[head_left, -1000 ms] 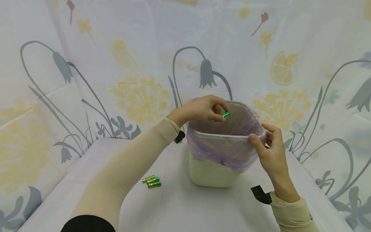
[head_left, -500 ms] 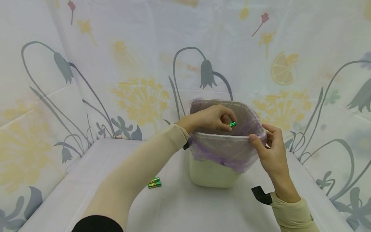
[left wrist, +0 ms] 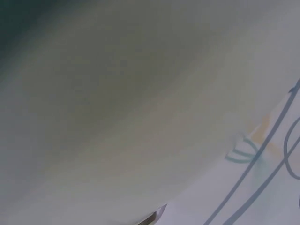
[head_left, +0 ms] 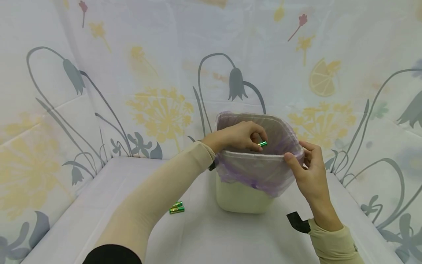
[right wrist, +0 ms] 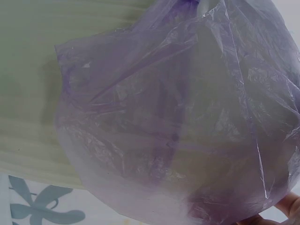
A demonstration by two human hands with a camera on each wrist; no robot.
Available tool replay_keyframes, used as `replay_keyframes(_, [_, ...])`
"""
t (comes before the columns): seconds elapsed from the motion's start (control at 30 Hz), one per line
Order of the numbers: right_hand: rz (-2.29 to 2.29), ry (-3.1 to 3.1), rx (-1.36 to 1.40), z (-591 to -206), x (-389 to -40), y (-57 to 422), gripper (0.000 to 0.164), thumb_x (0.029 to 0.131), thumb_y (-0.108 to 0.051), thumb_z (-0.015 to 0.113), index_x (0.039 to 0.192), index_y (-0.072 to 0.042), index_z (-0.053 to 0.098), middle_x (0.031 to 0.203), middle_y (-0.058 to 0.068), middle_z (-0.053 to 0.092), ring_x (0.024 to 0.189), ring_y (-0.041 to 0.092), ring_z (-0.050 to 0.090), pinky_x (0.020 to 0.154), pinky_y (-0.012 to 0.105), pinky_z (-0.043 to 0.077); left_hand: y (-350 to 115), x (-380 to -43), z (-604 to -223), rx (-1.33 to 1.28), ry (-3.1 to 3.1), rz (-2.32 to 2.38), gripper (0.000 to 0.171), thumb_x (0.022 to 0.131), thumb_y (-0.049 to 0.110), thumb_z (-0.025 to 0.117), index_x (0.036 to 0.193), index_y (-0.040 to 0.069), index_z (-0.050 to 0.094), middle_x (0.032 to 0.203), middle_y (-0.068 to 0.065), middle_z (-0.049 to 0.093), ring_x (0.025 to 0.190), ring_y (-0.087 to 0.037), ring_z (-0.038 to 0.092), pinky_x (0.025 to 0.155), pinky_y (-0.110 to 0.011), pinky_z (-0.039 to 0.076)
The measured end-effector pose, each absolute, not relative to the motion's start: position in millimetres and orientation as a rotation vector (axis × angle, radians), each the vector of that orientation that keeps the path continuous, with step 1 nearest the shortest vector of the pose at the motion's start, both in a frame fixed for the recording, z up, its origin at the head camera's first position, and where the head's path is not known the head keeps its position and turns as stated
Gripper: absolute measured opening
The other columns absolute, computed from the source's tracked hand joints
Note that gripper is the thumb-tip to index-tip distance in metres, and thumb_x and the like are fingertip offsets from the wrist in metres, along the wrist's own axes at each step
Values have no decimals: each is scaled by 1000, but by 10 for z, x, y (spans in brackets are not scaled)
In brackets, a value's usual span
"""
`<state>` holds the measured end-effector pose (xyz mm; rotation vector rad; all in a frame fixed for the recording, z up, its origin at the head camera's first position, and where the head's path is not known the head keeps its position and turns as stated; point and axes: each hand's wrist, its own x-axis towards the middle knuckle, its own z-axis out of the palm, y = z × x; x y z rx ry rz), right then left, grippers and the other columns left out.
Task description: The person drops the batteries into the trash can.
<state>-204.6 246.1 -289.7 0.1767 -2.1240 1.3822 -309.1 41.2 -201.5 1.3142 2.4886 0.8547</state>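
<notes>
Between thumb and fingers, my left hand [head_left: 242, 135] pinches a small shiny green battery [head_left: 262, 143] inside the mouth of a trash bin [head_left: 242, 198]. A translucent purple bin liner [head_left: 254, 172] is folded over the rim and hangs down outside the pale bin. At the right corner my right hand [head_left: 310, 176] grips the lined rim, thumb on the near side. The right wrist view has the liner [right wrist: 154, 122] up close, with part of that hand [right wrist: 286, 206] at the lower right. A blurred pale surface fills most of the left wrist view. The bin's bottom is hidden.
More green and gold batteries [head_left: 177, 209] lie on the white table [head_left: 197, 238] left of the bin, partly behind the left sleeve [head_left: 158, 194]. A flower-printed cloth [head_left: 165, 66] hangs behind and along the sides.
My left hand has moved right and down into the bin's mouth with the battery, and its sleeve now covers some of the batteries on the table. The right hand stays on the rim.
</notes>
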Motion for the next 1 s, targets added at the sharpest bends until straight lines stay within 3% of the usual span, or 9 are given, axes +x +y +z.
replay_keyframes(1.0, [1377,-2135,185,-2905,-2050,2461,53,93,-22,63,139,-13,38,121,11,54,100,12,54,82,17,41,412,-3123,-2047,1289,2566,789,27,87,20,71,112,14,63,84,0,66,75,-13,60,72,-23,49])
